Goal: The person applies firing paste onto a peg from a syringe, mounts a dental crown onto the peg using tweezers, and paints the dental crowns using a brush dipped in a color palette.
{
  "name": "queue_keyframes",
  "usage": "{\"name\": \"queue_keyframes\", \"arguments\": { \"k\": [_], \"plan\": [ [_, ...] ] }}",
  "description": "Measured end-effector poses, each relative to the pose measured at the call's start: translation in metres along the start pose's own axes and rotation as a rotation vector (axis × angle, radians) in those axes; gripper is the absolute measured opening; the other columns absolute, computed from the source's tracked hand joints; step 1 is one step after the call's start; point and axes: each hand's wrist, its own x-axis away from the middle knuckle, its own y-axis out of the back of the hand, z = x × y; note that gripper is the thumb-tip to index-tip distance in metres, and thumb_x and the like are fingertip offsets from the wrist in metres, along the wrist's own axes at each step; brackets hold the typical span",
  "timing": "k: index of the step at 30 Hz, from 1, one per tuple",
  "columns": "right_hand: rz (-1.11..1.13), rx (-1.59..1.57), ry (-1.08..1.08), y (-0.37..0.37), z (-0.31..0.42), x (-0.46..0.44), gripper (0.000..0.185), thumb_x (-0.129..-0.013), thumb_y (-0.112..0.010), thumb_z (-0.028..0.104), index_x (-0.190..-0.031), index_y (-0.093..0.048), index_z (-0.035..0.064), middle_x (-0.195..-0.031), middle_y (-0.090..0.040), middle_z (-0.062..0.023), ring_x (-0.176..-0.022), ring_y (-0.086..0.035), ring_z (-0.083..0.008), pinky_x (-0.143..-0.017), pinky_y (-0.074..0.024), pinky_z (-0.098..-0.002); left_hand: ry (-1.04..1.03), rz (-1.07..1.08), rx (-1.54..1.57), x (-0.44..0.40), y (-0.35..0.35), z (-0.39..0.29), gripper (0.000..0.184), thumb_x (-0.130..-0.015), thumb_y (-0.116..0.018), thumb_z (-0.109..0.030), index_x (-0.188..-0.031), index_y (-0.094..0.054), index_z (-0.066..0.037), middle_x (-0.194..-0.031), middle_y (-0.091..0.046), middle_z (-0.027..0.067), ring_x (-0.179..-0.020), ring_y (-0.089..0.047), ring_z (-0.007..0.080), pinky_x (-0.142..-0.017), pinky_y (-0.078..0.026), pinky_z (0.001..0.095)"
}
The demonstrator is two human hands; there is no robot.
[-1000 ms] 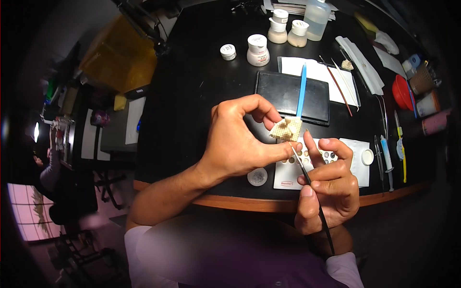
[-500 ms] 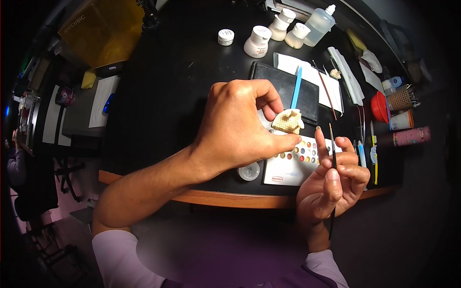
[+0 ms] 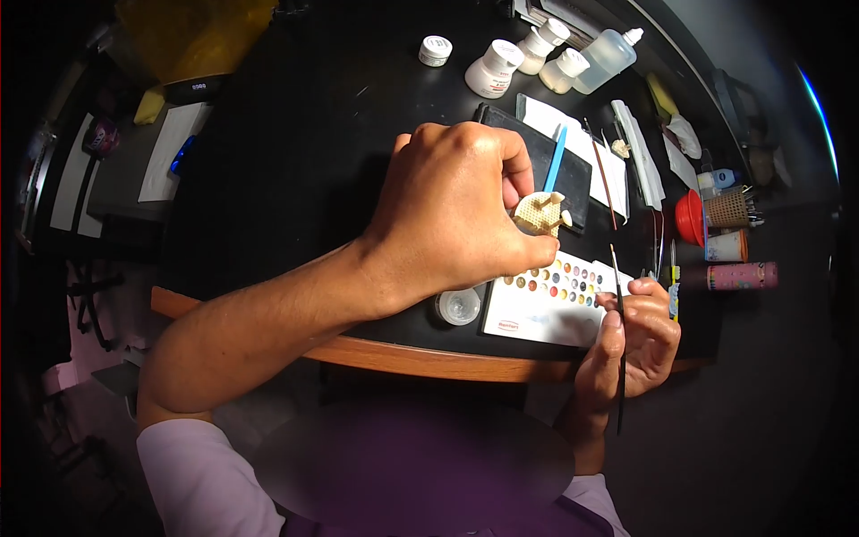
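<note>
My left hand (image 3: 456, 201) pinches a cream-coloured perforated tray (image 3: 537, 215) between thumb and fingers; small tooth-shaped pieces stand up from it. Lower right, my right hand (image 3: 640, 336) grips a thin dark brush (image 3: 620, 358), its pale tip pointing up, apart from the tray. Below the tray lies a white palette (image 3: 541, 320) with rows of coloured wells, partly behind both hands. A small clear round dish (image 3: 459, 306) sits left of the palette. Behind the tray, a blue stick (image 3: 556, 159) rests across a black case (image 3: 580, 183).
Several white-lidded jars (image 3: 494, 70) and a clear bottle (image 3: 608, 59) stand at the back. A red-brown brush (image 3: 604, 183) lies on white paper. At the right are a red bowl (image 3: 689, 217), a mesh holder (image 3: 729, 208) and a pink cylinder (image 3: 743, 276). The wooden table edge (image 3: 420, 360) runs in front.
The brush tip has moved away from the tray to its lower right. My left hand has turned the tray, so the tooth-shaped pieces now point right. The head view has shifted.
</note>
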Motion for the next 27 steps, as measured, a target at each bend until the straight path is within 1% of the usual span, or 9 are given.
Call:
{"name": "queue_keyframes", "arguments": {
  "k": [1, 4, 5, 8, 11, 14, 18, 23, 27],
  "plan": [
    [0.073, 0.056, 0.054, 0.012, -0.006, -0.003, 0.022, -0.084, -0.062, -0.007, -0.103, -0.058, 0.0034, -0.086, -0.063, -0.009, -0.114, -0.053, -0.0285, -0.104, -0.0422, -0.0438, 0.016, 0.01, -0.006, 0.0, 0.0, 0.0, 0.04, -0.06, -0.095, -0.027, -0.08, -0.073, 0.0, -0.075, -0.074, 0.0078, -0.07, -0.072, 0.0148, -0.068, -0.058, 0.0293],
    [0.109, 0.145, 0.132, 0.028, -0.01, -0.006, 0.021, -0.083, -0.056, -0.01, -0.101, -0.059, -0.0002, -0.087, -0.059, -0.0117, -0.111, -0.054, -0.0278, -0.106, -0.0421, -0.0462, 0.047, 0.031, -0.015, -0.001, 0.002, 0.0, 0.039, -0.06, -0.093, -0.026, -0.079, -0.073, 0.001, -0.075, -0.074, 0.0087, -0.07, -0.073, 0.0156, -0.068, -0.058, 0.0294],
    [0.08, 0.126, 0.125, 0.027, -0.01, -0.004, 0.021, -0.082, -0.056, -0.009, -0.1, -0.06, 0.0006, -0.085, -0.06, -0.011, -0.11, -0.054, -0.0269, -0.109, -0.0376, -0.0487, 0.045, 0.034, -0.013, -0.001, 0.001, 0.0, 0.039, -0.06, -0.093, -0.026, -0.079, -0.073, 0.001, -0.075, -0.074, 0.009, -0.069, -0.073, 0.0156, -0.068, -0.058, 0.0293],
    [0.098, 0.121, 0.125, 0.023, -0.004, -0.003, 0.019, -0.08, -0.063, -0.001, -0.099, -0.062, 0.0035, -0.084, -0.064, -0.0087, -0.106, -0.053, -0.0264, -0.102, -0.0408, -0.0453, 0.037, 0.028, -0.01, 0.0, -0.001, 0.002, 0.038, -0.061, -0.092, -0.025, -0.078, -0.073, 0.002, -0.074, -0.074, 0.0101, -0.069, -0.073, 0.016, -0.067, -0.059, 0.0289],
    [0.19, 0.198, 0.167, 0.025, -0.006, -0.002, 0.021, -0.079, -0.062, 0.0, -0.099, -0.062, 0.0038, -0.082, -0.063, -0.0084, -0.099, -0.052, -0.025, -0.102, -0.0409, -0.0457, 0.061, 0.03, -0.011, -0.001, 0.0, 0.002, 0.037, -0.061, -0.092, -0.023, -0.078, -0.073, 0.003, -0.074, -0.074, 0.0112, -0.067, -0.073, 0.0166, -0.066, -0.059, 0.0284],
    [0.145, 0.234, 0.164, 0.025, -0.013, 0.003, 0.022, -0.078, -0.062, 0.0, -0.099, -0.061, 0.0041, -0.081, -0.063, -0.0086, -0.094, -0.052, -0.0234, -0.101, -0.0408, -0.0459, 0.066, 0.036, -0.006, -0.001, 0.002, 0.003, 0.037, -0.061, -0.092, -0.022, -0.078, -0.073, 0.004, -0.073, -0.074, 0.0121, -0.067, -0.073, 0.0173, -0.066, -0.06, 0.0288],
    [0.072, 0.314, 0.196, 0.035, -0.021, 0.009, 0.027, -0.076, -0.062, -0.011, -0.1, -0.065, 0.0012, -0.082, -0.064, -0.0086, -0.098, -0.056, -0.0266, -0.098, -0.0439, -0.045, 0.025, 0.008, -0.042, 0.0, 0.001, 0.006, 0.037, -0.061, -0.092, -0.022, -0.079, -0.073, 0.004, -0.074, -0.074, 0.0122, -0.069, -0.074, 0.0174, -0.068, -0.06, 0.0301],
    [0.298, 0.664, 0.32, 0.075, -0.018, -0.005, 0.031, -0.073, -0.079, -0.01, -0.1, -0.074, 0.0038, -0.09, -0.073, -0.0086, -0.097, -0.064, -0.0295, -0.095, -0.0494, -0.0437, 0.019, 0.016, -0.027, -0.002, 0.003, 0.001, 0.039, -0.061, -0.092, -0.025, -0.081, -0.073, 0.001, -0.074, -0.072, 0.0079, -0.07, -0.071, 0.0152, -0.066, -0.057, 0.0285],
    [0.452, 0.784, 0.331, 0.089, -0.017, -0.003, 0.038, -0.07, -0.075, -0.015, -0.102, -0.081, 0.0035, -0.098, -0.077, -0.0103, -0.107, -0.067, -0.0324, -0.088, -0.0551, -0.0405, -0.009, 0.011, 0.003, -0.001, 0.002, -0.006, 0.038, -0.062, -0.093, -0.024, -0.082, -0.072, 0.0, -0.074, -0.069, 0.005, -0.071, -0.068, 0.0123, -0.07, -0.054, 0.0261]
  ]
}}
